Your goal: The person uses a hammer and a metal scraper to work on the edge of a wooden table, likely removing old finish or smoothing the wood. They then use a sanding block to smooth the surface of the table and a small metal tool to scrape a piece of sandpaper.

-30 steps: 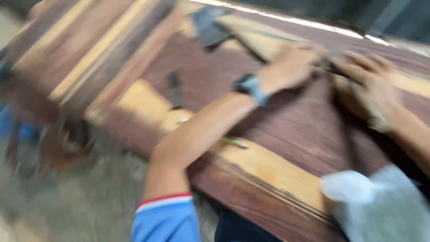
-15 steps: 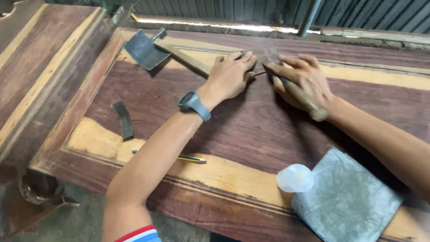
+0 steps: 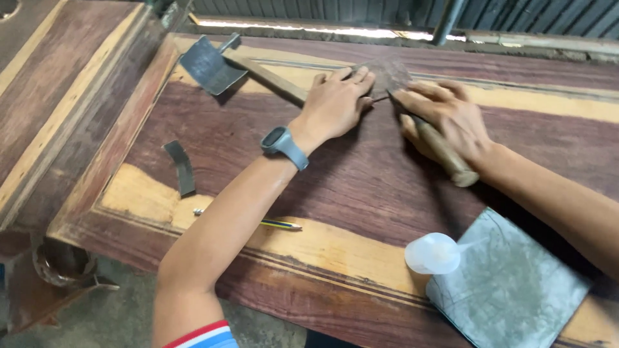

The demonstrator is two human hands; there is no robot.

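A large reddish-brown wood panel (image 3: 361, 187) with pale yellow bands lies flat before me. My left hand (image 3: 335, 103), a grey watch on its wrist, rests flat on the panel with fingers spread. Its fingertips touch a dark flat piece (image 3: 389, 72). My right hand (image 3: 445, 116) is closed around a wooden-handled tool (image 3: 449, 160), with the handle's butt sticking out toward me. The tool's tip sits between the two hands, by the dark piece. A hatchet-like tool (image 3: 209, 63) lies at the far left, and its wooden handle runs under my left hand.
A curved dark metal strip (image 3: 180, 166) and a pencil (image 3: 278, 224) lie left of my forearm. A translucent squeeze bottle (image 3: 433, 252) lies beside a grey sheet (image 3: 509, 290) at the near right. A second wood panel (image 3: 58, 84) sits at the left. A corrugated wall (image 3: 529, 16) stands behind.
The view has steadied from heavy blur and moved closer. Both hands stay at the same spot on the panel, the right still gripping the tool.
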